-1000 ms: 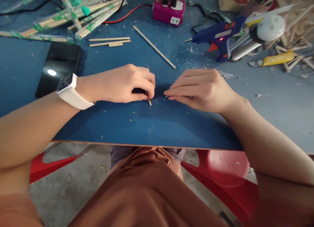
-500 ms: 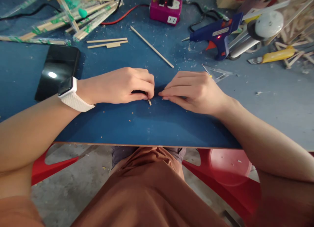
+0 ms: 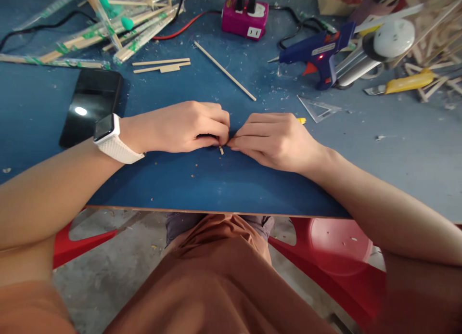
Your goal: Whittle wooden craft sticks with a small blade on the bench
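Two hands, left hand [image 3: 180,127] and right hand [image 3: 274,139], fingers pinched on tiny stick piece [image 3: 221,150]; light, stiff, snappable, best held near its ends.

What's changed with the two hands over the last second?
The right hand slid left until its fingertips meet the left hand, uncovering a clear plastic triangle behind it. The left hand kept pinching the small wooden stick piece against the blue tabletop.
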`<state>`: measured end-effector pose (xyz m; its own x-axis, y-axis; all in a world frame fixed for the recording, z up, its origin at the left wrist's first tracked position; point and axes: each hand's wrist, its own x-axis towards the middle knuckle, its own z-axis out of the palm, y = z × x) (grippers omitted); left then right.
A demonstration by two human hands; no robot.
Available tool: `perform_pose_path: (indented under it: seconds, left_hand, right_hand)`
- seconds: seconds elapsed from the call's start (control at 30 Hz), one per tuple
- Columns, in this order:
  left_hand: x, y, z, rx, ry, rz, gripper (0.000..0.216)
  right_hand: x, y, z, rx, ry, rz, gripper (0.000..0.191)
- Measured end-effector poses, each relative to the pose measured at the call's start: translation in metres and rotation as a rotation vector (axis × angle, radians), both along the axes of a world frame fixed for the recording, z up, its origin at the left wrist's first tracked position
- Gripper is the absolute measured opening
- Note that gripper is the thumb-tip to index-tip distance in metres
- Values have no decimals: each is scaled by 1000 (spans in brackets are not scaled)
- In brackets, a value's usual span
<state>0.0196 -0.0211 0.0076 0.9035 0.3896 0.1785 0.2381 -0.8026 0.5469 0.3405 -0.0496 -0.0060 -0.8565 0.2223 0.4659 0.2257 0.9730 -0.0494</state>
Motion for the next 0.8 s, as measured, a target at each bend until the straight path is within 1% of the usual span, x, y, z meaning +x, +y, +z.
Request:
perform_pose_path:
  seconds: [0.1,0.13,0.2,0.3,0.4,0.5,0.6,0.7,0.8]
  left_hand:
    - [-1,0,0,-27,-9,0,38]
    - [-2,0,0,-28,-8,-2,37]
    - [-2,-1,0,-25,-8,-7,37]
    - [-2,-3,0,-19,-24,6,37]
    - [-1,-4,1,-16,-20,23,37]
    - [-1,-4,1,-14,-10,20,40]
    - [-1,-3,0,-6,-8,20,41]
    - [-1,-2,-1,2,-18,15,40]
    - [0,-1,-2,5,-36,-7,36]
  right_hand:
    - [17,10,11,-10,-106,-46,31]
    - [24,15,14,-22,-116,-75,32]
    - [36,23,17,-79,-100,-85,33]
    - [45,31,17,-187,-62,-40,31]
    - [44,33,14,-225,-32,-8,28]
    - [37,28,10,-193,-37,-1,30]
    - [25,18,6,-104,-28,14,28]
    - [12,7,3,-32,-22,-4,27]
    - [10,7,5,-33,-29,5,28]
